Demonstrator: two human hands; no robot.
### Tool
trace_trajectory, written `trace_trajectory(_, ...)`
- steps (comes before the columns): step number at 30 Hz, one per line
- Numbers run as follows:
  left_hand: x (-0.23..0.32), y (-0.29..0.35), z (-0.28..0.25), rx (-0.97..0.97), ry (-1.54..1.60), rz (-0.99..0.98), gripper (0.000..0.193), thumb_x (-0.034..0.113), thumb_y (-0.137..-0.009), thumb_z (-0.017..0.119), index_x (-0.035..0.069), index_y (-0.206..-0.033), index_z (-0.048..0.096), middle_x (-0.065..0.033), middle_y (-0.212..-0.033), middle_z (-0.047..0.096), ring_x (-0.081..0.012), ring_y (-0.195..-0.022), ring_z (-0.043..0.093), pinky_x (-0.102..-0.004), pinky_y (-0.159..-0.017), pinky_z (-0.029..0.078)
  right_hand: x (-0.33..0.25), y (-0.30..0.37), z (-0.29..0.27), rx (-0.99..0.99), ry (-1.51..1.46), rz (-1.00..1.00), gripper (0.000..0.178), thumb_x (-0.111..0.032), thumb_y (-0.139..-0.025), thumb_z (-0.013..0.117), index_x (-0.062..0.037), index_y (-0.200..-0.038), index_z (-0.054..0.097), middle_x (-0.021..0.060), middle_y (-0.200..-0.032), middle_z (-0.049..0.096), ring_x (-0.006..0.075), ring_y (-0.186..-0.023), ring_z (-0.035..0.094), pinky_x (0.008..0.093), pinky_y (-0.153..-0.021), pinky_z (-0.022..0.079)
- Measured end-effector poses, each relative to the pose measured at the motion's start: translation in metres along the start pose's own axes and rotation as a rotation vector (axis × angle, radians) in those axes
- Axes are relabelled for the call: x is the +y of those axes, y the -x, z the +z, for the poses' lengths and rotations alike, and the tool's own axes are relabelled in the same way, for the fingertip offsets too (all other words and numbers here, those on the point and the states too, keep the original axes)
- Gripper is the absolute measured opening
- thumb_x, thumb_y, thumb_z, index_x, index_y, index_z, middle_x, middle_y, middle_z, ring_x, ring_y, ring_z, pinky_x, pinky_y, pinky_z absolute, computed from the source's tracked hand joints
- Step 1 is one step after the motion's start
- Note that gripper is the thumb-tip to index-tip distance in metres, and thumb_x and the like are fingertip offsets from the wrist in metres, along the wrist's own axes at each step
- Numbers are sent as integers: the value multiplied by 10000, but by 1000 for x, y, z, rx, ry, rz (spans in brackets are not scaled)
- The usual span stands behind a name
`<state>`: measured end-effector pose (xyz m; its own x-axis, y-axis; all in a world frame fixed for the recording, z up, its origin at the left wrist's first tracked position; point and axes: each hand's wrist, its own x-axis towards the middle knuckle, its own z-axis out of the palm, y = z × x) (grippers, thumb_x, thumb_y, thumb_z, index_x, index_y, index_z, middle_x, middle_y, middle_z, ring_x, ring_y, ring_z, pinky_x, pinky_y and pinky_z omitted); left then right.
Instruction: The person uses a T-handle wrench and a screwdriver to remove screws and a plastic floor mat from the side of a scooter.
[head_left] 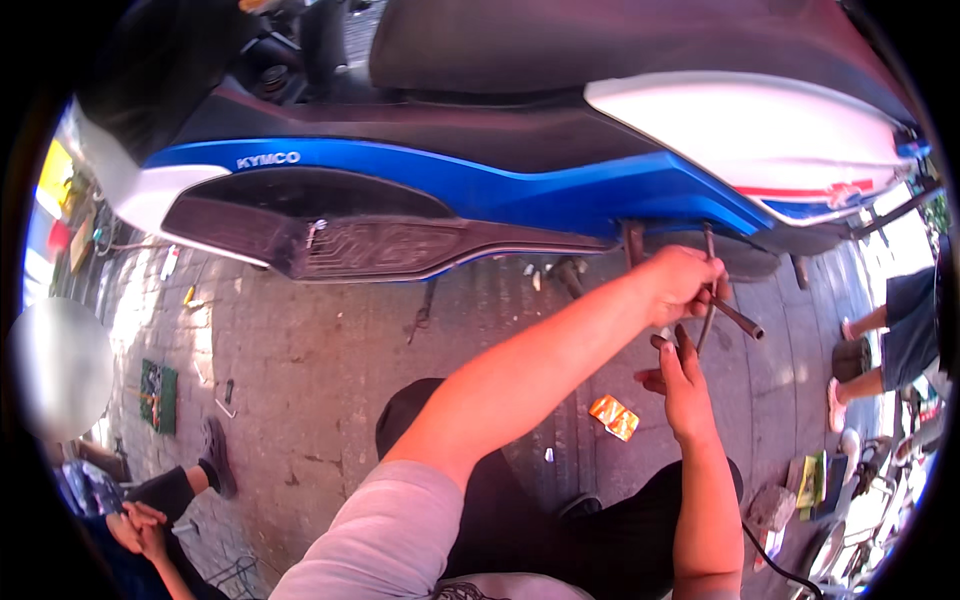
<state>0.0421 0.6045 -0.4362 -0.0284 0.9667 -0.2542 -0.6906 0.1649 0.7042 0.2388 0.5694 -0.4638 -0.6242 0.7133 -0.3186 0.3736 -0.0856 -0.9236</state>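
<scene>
A scooter with blue side trim (560, 190) and a white rear panel (720, 130) spans the upper part of the view. Below its rear side, my left hand (685, 283) is closed around a metal socket wrench (741, 318) whose bars branch in different directions. One bar points up to the scooter's lower edge; another slants down to the right and ends in a hollow tip. My right hand (681, 388) is just beneath, fingers apart beside the lower bar. Whether it touches that bar I cannot tell.
An orange packet (614, 418) lies on the paved floor near my right hand. Farther left are a green tool case (158, 396) and small loose tools. One seated person's hands (140, 525) show at lower left; another person's legs (860, 355) at right. Clutter fills the lower right.
</scene>
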Motion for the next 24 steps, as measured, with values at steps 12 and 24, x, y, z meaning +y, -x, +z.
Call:
trace_trajectory(12, 23, 16, -11, -104, -62, -39, 257, 231, -1193, 602, 14, -1262, 722, -124, -1131, 798, -104, -810, 633, -266, -713, 544, -95, 39, 4, -42, 381, -900, 644, -159, -988, 686, 14, -1583, 510, 55, -694, 638, 256, -619, 672, 384, -673, 566)
trace_trajectory(24, 13, 4, -20, -202, 38, -11, 282, 363, -1202, 589, 106, -1122, 673, 8, -910, 670, -87, -728, 525, -271, -641, 458, -50, -2, -102, -282, 526, -324, 220, -233, -1058, 746, -58, -1163, 828, 160, -931, 773, 309, -895, 723, 445, -813, 592)
